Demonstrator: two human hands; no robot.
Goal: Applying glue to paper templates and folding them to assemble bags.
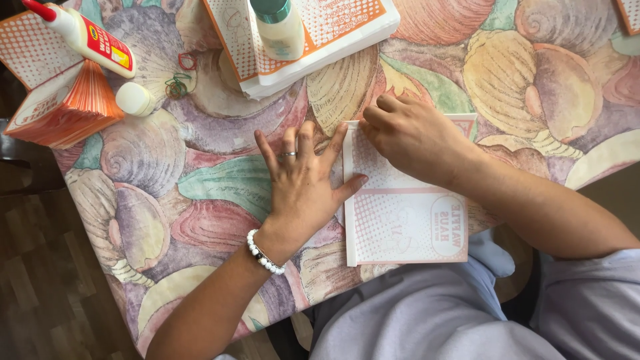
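Two hands are pressed on one printed paper sheet (400,213), laid flat at the near table edge. Left hand (303,183) is spread flat, fingers wide, thumb pinning the folded left strip so it stays down. Right hand (410,133) is curled, knuckles bearing on the top corner (nothing gripped, crease being flattened). Farther off, within reach: a paper stack (320,40), glue bottles (87,37), fanned folded pieces (67,107) on the shell-patterned tablecloth (533,87).

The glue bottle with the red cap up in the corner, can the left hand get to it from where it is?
Probably yes. The left hand lies flat at the paper sheet, holding nothing. Bare tablecloth lies between it and the glue bottle; only rubber bands and a small white cap sit nearby.
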